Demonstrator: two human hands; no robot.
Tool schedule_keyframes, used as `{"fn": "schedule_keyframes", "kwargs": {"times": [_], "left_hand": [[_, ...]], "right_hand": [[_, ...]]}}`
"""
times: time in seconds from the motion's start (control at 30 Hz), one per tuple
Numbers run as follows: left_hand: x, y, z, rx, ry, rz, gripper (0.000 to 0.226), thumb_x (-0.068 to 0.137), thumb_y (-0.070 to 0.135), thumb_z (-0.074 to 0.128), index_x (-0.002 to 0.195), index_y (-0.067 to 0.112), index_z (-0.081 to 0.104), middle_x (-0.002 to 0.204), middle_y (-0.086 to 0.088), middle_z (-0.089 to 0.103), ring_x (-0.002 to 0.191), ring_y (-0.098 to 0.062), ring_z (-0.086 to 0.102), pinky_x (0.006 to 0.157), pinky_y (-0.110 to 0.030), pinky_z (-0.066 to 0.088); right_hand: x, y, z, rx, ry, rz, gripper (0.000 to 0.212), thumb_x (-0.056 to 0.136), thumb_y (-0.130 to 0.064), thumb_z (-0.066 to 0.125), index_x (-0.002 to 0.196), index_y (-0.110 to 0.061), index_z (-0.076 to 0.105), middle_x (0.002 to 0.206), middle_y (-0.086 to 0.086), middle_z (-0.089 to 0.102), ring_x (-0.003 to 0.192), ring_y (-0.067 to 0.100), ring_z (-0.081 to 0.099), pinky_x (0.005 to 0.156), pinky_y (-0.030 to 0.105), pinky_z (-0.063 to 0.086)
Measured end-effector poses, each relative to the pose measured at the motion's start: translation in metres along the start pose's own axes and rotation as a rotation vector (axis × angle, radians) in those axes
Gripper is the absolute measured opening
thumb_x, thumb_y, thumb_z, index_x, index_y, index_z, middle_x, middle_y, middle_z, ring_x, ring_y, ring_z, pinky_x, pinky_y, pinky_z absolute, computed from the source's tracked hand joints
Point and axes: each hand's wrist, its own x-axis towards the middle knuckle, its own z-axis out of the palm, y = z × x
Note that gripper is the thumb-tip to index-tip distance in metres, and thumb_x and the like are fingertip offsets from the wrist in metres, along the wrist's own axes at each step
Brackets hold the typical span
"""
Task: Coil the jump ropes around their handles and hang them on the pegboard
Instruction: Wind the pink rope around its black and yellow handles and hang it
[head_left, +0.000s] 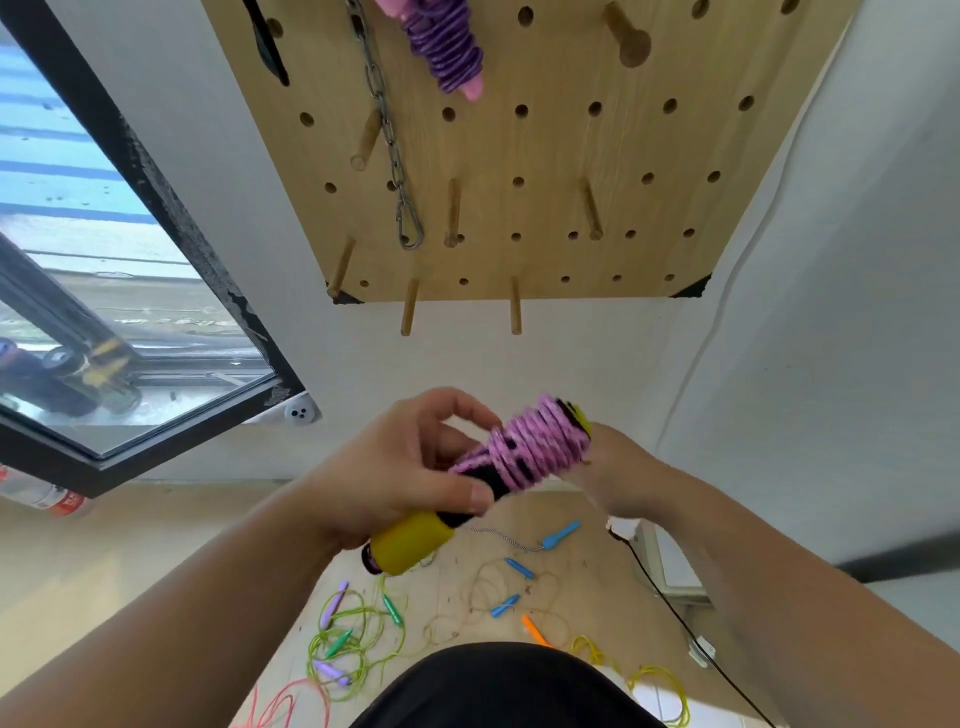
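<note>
Left hand (410, 467) is clamped on the jump rope (519, 457), thumb pressed across the black handle and fingers curled over the back, yellow butt end sticking out under the palm. Pink cord is wound thick round the upper half. Right hand (615, 467) sits against the far end of that coil, but its fingers are hidden behind it, so can't tell if it's gripping. All this is held in mid-air below the pegboard (571, 156), where a purple coiled rope (447, 47) hangs beside a chain (387, 124). Loose ropes (353, 639) lie on the floor.
</note>
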Motion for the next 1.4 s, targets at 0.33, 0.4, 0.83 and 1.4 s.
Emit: {"fn": "schedule_keyframes", "kwargs": {"times": [0.33,0.4,0.83,1.4], "left_hand": [[0.022,-0.033,0.010,1.091,0.050,-0.220,0.036,0.062,0.040,0.086,0.092,0.024,0.073,0.086,0.008,0.068,0.077,-0.011,0.064,0.073,-0.038,0.057],[0.027,-0.040,0.000,1.035,0.230,-0.269,0.037,0.060,0.037,0.088,0.089,0.022,0.071,0.084,0.006,0.068,0.075,-0.012,0.064,0.066,-0.033,0.057],[0.020,-0.002,0.020,-0.334,0.542,-0.128,0.032,0.084,0.010,0.074,0.111,-0.002,0.060,0.092,-0.027,0.073,0.062,-0.030,0.065,0.052,-0.033,0.055],[0.010,0.001,0.026,-0.511,0.308,-0.238,0.048,0.072,0.044,0.079,0.108,0.012,0.077,0.107,-0.020,0.073,0.081,-0.033,0.069,0.070,-0.043,0.058]], "right_hand": [[0.028,-0.085,-0.025,-0.654,-0.110,-0.166,0.021,0.103,-0.025,0.048,0.104,-0.026,0.068,0.101,-0.008,0.066,0.090,0.018,0.060,0.078,0.038,0.051],[0.024,-0.098,-0.010,-0.749,-0.049,-0.210,0.018,0.099,-0.016,0.049,0.098,-0.022,0.065,0.088,-0.005,0.062,0.078,0.019,0.059,0.064,0.034,0.048],[-0.037,-0.075,0.011,0.290,0.473,-0.276,0.011,0.098,-0.014,0.062,0.099,-0.017,0.072,0.080,-0.010,0.069,0.076,0.010,0.065,0.067,0.020,0.051],[-0.046,-0.079,0.013,0.217,0.621,-0.351,0.011,0.088,-0.013,0.075,0.094,-0.021,0.079,0.090,-0.011,0.065,0.085,0.011,0.064,0.069,0.021,0.052]]}}
